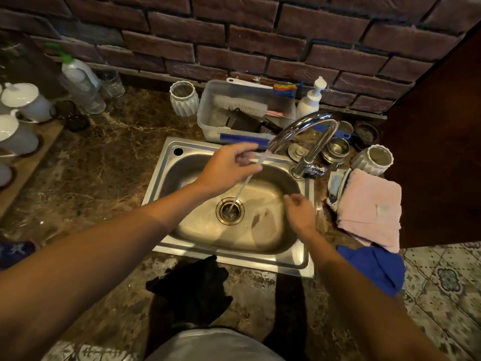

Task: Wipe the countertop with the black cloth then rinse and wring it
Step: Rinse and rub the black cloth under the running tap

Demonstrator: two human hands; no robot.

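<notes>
While the water runs, the black cloth (192, 290) lies in a heap on the table (104, 162), just in front of the sink (161, 183), and no hand touches it.

Both hands are over the sink and hold nothing: the left hand (229, 166) is loosely open with its fingers in the thin stream of water (243, 187) from the tap (307, 131), and the right hand (299, 208) is loosely curled by the sink's right wall. The cloth looks soft and floppy, and likely light, though heavier and drippy once wet. It will not break or slip much. A good place to grab looks like the bunched-up top nearest the sink, taking a big handful so no corner drags.
</notes>
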